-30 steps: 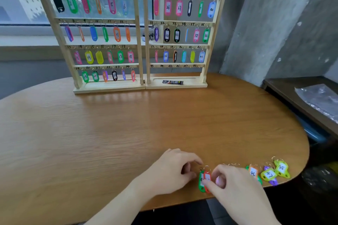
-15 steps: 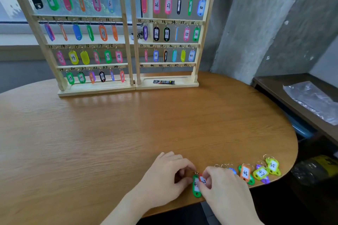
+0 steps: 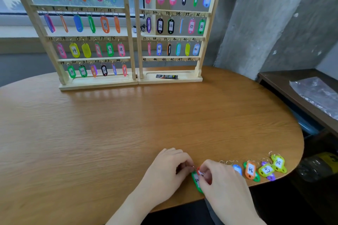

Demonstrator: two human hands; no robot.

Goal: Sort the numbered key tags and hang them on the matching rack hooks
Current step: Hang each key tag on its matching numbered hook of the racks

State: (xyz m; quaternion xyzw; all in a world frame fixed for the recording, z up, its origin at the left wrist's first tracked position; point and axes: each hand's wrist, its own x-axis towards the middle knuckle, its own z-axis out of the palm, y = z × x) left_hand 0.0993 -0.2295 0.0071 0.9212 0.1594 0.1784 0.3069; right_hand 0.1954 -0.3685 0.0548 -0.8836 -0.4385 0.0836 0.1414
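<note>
Fingertips [image 3: 202, 171] of the right hand [image 3: 225, 186] are curled in and pinch a small red plastic key tag [image 3: 200, 172] with a white label; the left hand [image 3: 164, 173] faces it with fingers curled tight toward the metal ring at the tags' top, pinching there, though the exact contact is hidden between the knuckles; a green plastic key tag [image 3: 196, 181] lies just under the red one, partly covered by the right hand, its number too blurred to read; both tags sit at the near edge of the rounded wooden table [image 3: 128, 124]. To the right along that edge lies a row of loose tags: a blue tag [image 3: 237, 169] touching the right hand's back, an orange tag marked 46 [image 3: 250, 170], a yellow-green tag marked 47 [image 3: 266, 170] and a yellow-green tag marked 48 [image 3: 278, 162]. At the far side of the table stands a pale wooden two-panel hook rack [image 3: 136, 29] hung with coloured tags; its bottom right row of hooks, numbered 43 to 48 [image 3: 167, 59], holds no tags; a small dark tube [image 3: 166, 76] lies in the rack's right base tray.
</note>
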